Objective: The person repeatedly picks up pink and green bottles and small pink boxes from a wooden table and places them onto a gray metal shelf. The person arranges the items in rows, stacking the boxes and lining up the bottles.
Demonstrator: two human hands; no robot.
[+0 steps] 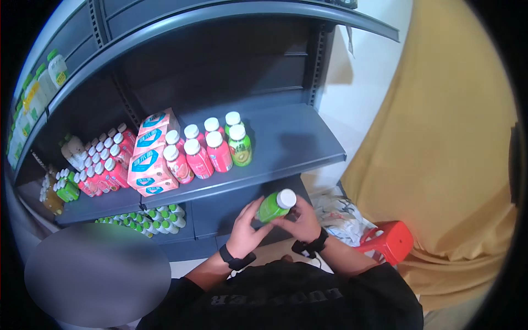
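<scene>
Between both hands I hold a green plastic drink bottle with a white cap [272,208], tilted, in front of the shelf's edge. My left hand [247,229] grips it from the left and my right hand [300,218] from the right. Beyond them, on the grey metal shelf [288,144], stand two green bottles; the front one [240,148] has a white cap. Pink bottles [220,154] stand in short rows just left of them, followed by stacked pink cartons [147,165].
More pink bottles [113,169] and small green ones [68,189] fill the shelf's left. White bottles with green caps [167,220] stand on a lower shelf, others [57,70] on an upper one. A red plastic stool [392,241], plastic bags [342,218] and a yellow curtain [445,123] are at right.
</scene>
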